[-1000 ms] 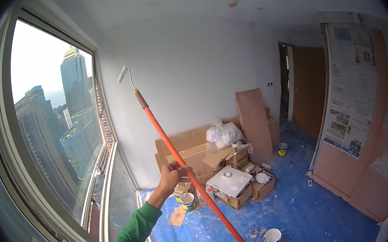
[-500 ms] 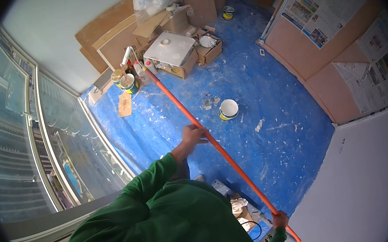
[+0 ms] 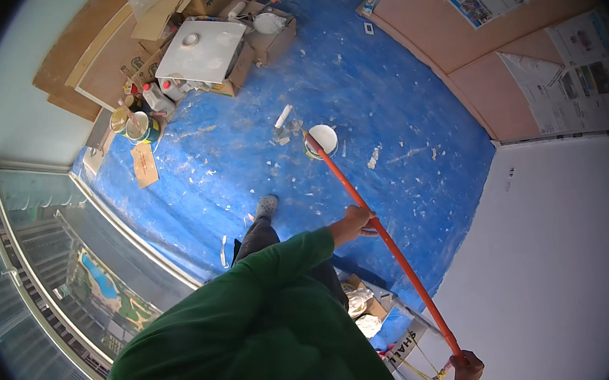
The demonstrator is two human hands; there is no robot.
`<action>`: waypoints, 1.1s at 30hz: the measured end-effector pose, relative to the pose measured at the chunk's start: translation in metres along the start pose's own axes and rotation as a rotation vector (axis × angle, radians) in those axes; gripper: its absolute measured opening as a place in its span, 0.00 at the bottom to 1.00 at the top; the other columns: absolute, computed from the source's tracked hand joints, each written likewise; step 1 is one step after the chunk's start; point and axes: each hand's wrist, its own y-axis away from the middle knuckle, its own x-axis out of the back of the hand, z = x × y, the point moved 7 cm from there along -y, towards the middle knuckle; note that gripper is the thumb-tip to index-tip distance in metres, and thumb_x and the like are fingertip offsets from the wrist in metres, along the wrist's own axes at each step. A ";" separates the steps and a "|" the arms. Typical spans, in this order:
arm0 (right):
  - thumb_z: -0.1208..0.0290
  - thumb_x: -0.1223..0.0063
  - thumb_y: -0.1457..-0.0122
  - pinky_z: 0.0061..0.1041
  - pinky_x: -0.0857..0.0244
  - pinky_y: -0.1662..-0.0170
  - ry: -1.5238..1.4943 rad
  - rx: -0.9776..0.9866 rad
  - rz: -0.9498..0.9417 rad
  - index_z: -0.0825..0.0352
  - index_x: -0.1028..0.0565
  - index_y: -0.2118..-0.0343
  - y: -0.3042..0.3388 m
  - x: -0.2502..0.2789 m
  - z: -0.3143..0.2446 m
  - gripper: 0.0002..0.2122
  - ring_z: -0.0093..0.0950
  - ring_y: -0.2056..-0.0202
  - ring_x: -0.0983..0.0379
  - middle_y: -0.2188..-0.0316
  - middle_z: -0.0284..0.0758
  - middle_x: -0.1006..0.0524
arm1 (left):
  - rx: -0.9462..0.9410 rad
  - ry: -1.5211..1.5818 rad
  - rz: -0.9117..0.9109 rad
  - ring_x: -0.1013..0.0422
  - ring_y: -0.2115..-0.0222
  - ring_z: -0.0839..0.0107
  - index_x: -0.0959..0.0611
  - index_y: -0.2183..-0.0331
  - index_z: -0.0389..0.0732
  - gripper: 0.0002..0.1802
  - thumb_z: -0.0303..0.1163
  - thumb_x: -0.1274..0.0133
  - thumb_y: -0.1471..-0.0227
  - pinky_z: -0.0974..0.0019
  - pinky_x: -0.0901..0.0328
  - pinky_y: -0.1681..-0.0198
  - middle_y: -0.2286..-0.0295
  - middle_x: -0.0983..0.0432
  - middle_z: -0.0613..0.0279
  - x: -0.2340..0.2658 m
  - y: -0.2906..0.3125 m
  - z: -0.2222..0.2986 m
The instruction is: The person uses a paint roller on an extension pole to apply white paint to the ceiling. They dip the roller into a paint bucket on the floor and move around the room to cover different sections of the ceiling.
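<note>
A long orange extension pole [image 3: 408, 269] slants from the middle of the floor down to the lower right. At its far end is a white paint roller [image 3: 283, 116], beside a bucket [image 3: 325, 136] with a white inside. The pole's far end overlaps the bucket's left rim; whether they touch I cannot tell. My left hand [image 3: 357, 221] is closed round the pole about midway along. Near its lower end, my right hand [image 3: 468, 369] grips it too. The bucket's contents cannot be made out.
Blue sheeting [image 3: 233, 145] with pale flecks covers the floor. Paint pots [image 3: 141, 129], jugs [image 3: 157, 99] and boxes under a white panel [image 3: 202, 51] stand far left. A window [image 3: 98, 271] lies left, a white wall [image 3: 549, 253] right. My shoe [image 3: 268, 207] rests on the sheeting.
The roller end has swung from beside the far-left pots and jugs to next to the white bucket. Both hands have moved right and lower in the picture, still on the pole. The view has shifted.
</note>
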 end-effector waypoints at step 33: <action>0.60 0.52 0.38 0.45 0.31 0.71 0.424 0.562 -0.375 0.59 0.29 0.50 -0.321 -0.071 -0.090 0.15 0.46 0.75 0.24 0.78 0.42 0.22 | 0.051 0.217 0.189 0.23 0.68 0.48 0.28 0.61 0.33 0.17 0.33 0.42 0.49 0.41 0.26 0.62 0.70 0.24 0.46 -0.159 -0.209 -0.045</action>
